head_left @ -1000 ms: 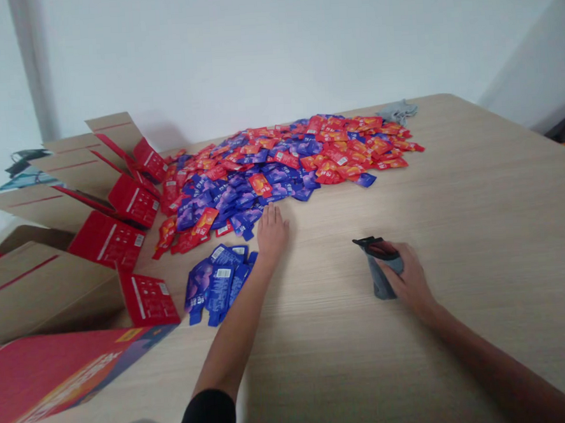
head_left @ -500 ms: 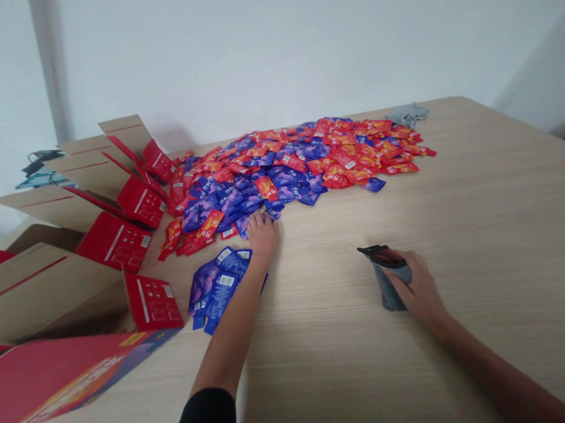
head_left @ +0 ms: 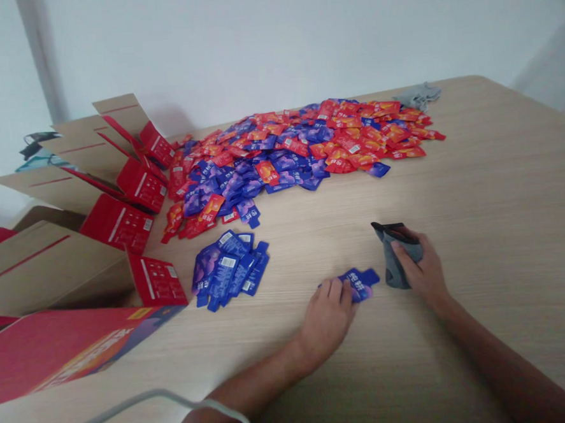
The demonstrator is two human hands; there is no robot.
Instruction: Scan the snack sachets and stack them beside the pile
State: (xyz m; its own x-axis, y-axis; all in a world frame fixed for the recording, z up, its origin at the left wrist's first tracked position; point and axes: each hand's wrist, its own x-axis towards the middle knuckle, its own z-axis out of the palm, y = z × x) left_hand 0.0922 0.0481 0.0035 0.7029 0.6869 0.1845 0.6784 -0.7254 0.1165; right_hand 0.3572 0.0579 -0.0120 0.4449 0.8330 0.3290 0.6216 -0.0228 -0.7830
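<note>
My left hand grips a blue sachet with a purple print, its tabbed end pointing right. Just beyond that tab, my right hand is wrapped round a small grey pouch with a dark rim. The pouch stands upright with its mouth spread and faces up; what is inside is hard to make out. Left of my left hand lies a small stack of blue sachets, barcodes facing up. Behind it spreads a large heap of red and blue sachets.
Open red cardboard boxes stand in a row along the left, flaps raised. A grey cloth lies at the back right behind the heap. A pale cable curves across the lower left. A wall rises behind the table.
My left hand has come from the heap's front edge toward the right and nearer, carrying a blue sachet. The right hand still holds the pouch. The view has shifted slightly.
</note>
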